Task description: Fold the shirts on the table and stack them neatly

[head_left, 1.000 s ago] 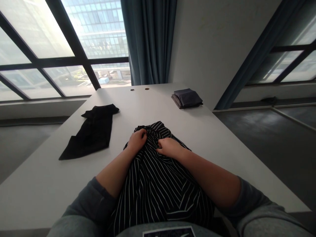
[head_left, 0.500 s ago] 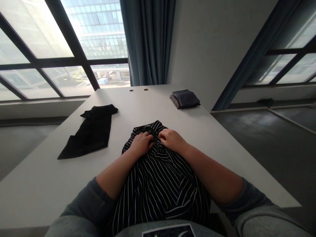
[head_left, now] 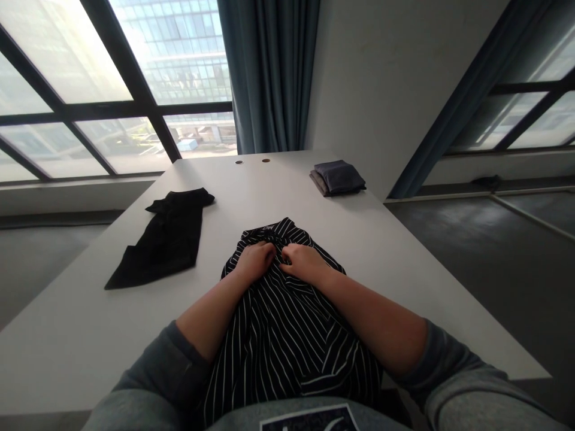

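Pinstriped garment (head_left: pixel 287 353) bunched up on white worktop (head_left: pixel 90 317)

Person seated at near edge of worktop, both forearms bare and reaching forward over the cloth. Left hand (head_left: pixel 255 262) was curled into the gathered fabric near the far end of the garment, fingers bunched around a fold. Right hand (head_left: pixel 305 263) was doing the same just beside it, fingers pressed into the folds. Hands sat close together, almost touching, with a thin strip of striped fabric showing between them; exact grip under the folds was partly hidden.

Garment was black with thin white stripes, lying roughly mid-worktop, its far end crumpled and its near end running toward the person and past the worktop edge. Small label or tag (head_left: pixel 265 228) showed at the far end, too small to read.

Left of it, well apart, lay a flat black garment (head_left: pixel 171 239), loosely folded and wrinkled. Toward the far right corner sat a folded grey clothing stack (head_left: pixel 336 178). Two small round holes (head_left: pixel 252 161) were set near the far edge of the worktop. Grey sleeves (head_left: pixel 153 374) were pushed up on both arms. Behind the worktop were a dark teal curtain (head_left: pixel 269 72) and large framed windows (head_left: pixel 179 60).
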Demonstrator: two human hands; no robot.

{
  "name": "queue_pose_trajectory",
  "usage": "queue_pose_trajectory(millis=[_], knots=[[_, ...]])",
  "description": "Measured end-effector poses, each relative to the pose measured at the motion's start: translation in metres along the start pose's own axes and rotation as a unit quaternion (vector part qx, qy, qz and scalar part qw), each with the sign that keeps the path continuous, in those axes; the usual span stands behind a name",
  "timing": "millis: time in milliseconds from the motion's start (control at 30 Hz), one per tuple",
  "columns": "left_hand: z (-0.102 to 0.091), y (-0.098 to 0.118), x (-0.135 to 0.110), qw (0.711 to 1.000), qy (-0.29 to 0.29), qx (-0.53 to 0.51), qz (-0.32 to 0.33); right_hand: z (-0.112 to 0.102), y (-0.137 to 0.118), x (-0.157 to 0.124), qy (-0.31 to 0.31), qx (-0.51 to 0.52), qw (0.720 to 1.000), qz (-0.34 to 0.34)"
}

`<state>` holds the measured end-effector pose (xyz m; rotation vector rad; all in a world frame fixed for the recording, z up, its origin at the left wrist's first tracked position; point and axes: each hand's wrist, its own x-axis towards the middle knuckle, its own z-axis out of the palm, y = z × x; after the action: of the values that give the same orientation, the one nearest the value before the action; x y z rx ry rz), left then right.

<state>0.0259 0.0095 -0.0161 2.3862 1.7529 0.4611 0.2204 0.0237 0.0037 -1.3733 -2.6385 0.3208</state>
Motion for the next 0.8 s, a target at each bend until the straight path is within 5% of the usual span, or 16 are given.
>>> queue_pose_trajectory(millis=[233, 467, 800], knots=[[-0.001, 0.002, 0.003, 0.997, 0.028, -0.069, -0.009, 0.008, 0.002, 0.006, 0.026, 0.034, 0.999, 0.02], [-0.003, 0.005, -0.002, 0.999, -0.033, -0.036, 0.01, 0.001, 0.011, 0.005, 0.027, 0.119, 0.991, 0.051], [0.002, 0.008, 0.001, 0.994, 0.0, -0.109, 0.004, 0.001, 0.018, 0.006, 0.044, 0.318, 0.946, 0.048]])
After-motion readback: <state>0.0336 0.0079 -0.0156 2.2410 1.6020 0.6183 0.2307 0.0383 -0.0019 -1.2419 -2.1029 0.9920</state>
